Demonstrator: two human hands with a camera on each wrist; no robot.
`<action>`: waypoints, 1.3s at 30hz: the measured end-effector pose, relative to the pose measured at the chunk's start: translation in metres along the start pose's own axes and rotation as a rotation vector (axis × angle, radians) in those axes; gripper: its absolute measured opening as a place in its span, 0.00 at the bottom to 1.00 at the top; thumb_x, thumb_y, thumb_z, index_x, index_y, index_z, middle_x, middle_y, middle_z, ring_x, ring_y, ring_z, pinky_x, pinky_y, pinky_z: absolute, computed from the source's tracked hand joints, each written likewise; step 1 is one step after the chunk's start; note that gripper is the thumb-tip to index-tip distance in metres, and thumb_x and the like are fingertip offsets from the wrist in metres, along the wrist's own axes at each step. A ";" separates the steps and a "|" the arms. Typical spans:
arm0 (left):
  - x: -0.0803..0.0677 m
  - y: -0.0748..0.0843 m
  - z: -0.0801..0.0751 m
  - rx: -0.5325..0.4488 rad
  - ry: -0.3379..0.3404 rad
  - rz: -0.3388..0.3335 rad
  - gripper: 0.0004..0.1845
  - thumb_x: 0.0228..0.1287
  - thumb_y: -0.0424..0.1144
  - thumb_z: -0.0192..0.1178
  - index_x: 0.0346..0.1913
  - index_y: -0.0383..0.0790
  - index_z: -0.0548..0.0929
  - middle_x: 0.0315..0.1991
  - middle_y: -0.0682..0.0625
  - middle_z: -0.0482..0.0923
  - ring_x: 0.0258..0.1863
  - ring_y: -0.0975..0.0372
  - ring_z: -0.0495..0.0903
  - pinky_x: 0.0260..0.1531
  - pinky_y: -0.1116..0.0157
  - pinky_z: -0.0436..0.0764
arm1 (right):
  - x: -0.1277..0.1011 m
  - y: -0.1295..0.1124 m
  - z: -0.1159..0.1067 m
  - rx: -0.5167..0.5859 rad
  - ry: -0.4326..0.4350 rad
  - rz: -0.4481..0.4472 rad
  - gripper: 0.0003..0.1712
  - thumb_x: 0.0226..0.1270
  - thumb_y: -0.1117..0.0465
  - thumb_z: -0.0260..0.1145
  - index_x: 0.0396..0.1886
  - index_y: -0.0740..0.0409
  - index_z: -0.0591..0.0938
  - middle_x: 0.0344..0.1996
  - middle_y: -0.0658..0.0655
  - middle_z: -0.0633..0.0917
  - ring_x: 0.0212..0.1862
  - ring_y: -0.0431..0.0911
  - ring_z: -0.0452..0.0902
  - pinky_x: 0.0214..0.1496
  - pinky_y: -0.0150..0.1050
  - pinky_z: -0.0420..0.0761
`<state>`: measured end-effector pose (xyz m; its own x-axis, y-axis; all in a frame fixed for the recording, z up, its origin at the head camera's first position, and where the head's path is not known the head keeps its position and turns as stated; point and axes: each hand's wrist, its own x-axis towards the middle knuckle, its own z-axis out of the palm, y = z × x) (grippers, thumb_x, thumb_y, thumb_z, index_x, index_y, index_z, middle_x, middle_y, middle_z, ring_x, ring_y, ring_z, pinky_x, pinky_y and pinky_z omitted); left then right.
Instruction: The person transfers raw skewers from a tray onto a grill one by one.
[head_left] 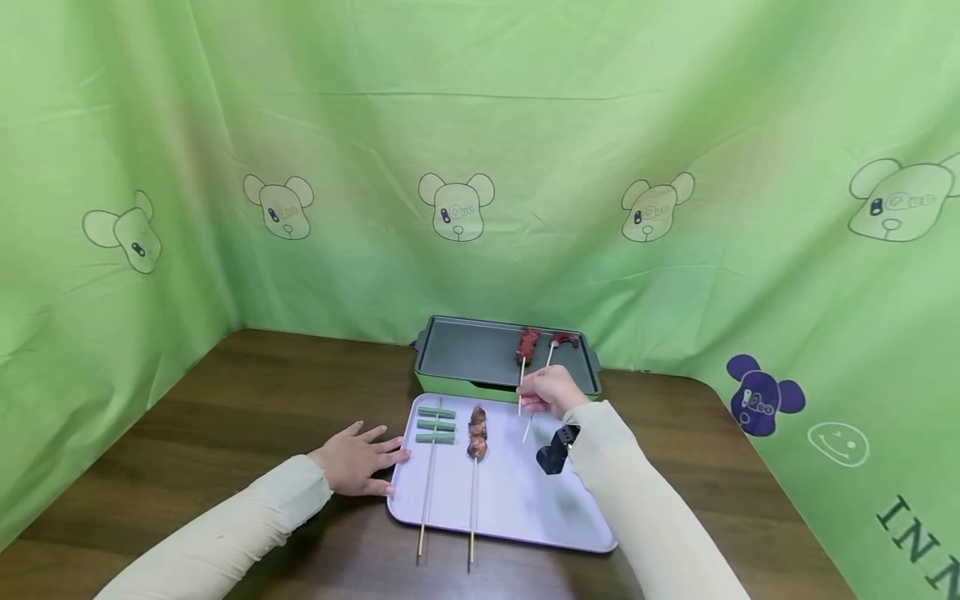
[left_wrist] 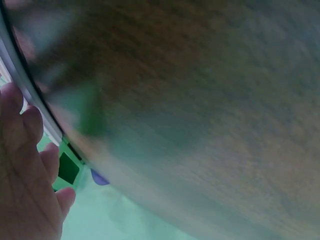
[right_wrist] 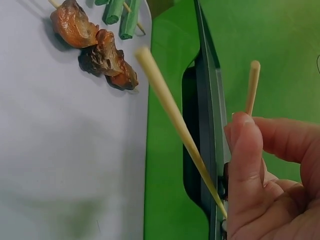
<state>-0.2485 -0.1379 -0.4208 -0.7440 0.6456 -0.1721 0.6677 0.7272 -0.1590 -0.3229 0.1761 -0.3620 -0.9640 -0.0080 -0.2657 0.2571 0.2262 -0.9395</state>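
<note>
My right hand (head_left: 551,392) hovers over the near edge of the green grill pan (head_left: 465,354), its fingers curled round thin wooden sticks. A red meat skewer (head_left: 527,343) and a sausage skewer (head_left: 562,340) lie with their food ends on the pan, and their sticks run back into that hand. In the right wrist view my thumb (right_wrist: 245,160) presses on a short stick end (right_wrist: 251,85), and a longer stick (right_wrist: 175,125) juts out past it. My left hand (head_left: 360,458) lies flat on the table, fingertips at the left edge of the lavender tray (head_left: 517,500).
On the tray lie a green bean skewer (head_left: 436,425) and a brown meat skewer (head_left: 477,432), their sticks overhanging the front edge. The brown wooden table (head_left: 225,417) is closed in by green cloth (head_left: 480,167) at the back and sides. The left wrist view is blurred.
</note>
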 end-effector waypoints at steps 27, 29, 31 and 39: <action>0.000 -0.005 0.009 -0.078 0.019 0.032 0.33 0.66 0.63 0.48 0.69 0.51 0.69 0.69 0.53 0.65 0.70 0.50 0.60 0.63 0.44 0.61 | -0.041 0.012 -0.003 0.006 -0.164 -0.172 0.22 0.64 0.71 0.60 0.56 0.79 0.70 0.19 0.52 0.80 0.18 0.37 0.75 0.23 0.30 0.78; -0.001 -0.004 0.006 -0.085 0.016 0.039 0.33 0.66 0.63 0.48 0.70 0.51 0.69 0.69 0.52 0.65 0.70 0.50 0.60 0.63 0.44 0.60 | -0.055 0.017 0.002 0.024 -0.209 -0.225 0.22 0.63 0.71 0.60 0.55 0.80 0.70 0.20 0.52 0.80 0.19 0.37 0.75 0.23 0.30 0.78; -0.002 -0.004 0.003 -0.090 0.012 0.039 0.33 0.67 0.63 0.48 0.70 0.51 0.68 0.70 0.53 0.65 0.70 0.50 0.59 0.63 0.44 0.60 | -0.069 0.021 0.006 0.046 -0.267 -0.272 0.20 0.63 0.72 0.60 0.52 0.80 0.71 0.20 0.51 0.80 0.19 0.37 0.75 0.24 0.31 0.78; -0.001 -0.005 0.001 -0.075 0.017 0.045 0.33 0.67 0.62 0.48 0.69 0.50 0.69 0.69 0.52 0.66 0.70 0.50 0.60 0.62 0.44 0.61 | -0.103 0.041 0.014 0.042 -0.414 -0.247 0.01 0.62 0.71 0.60 0.31 0.64 0.76 0.19 0.51 0.79 0.19 0.37 0.75 0.24 0.30 0.78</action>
<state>-0.2507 -0.1426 -0.4207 -0.7140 0.6815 -0.1606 0.6975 0.7123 -0.0785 -0.2122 0.1721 -0.3762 -0.8911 -0.4450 -0.0895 0.0351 0.1290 -0.9910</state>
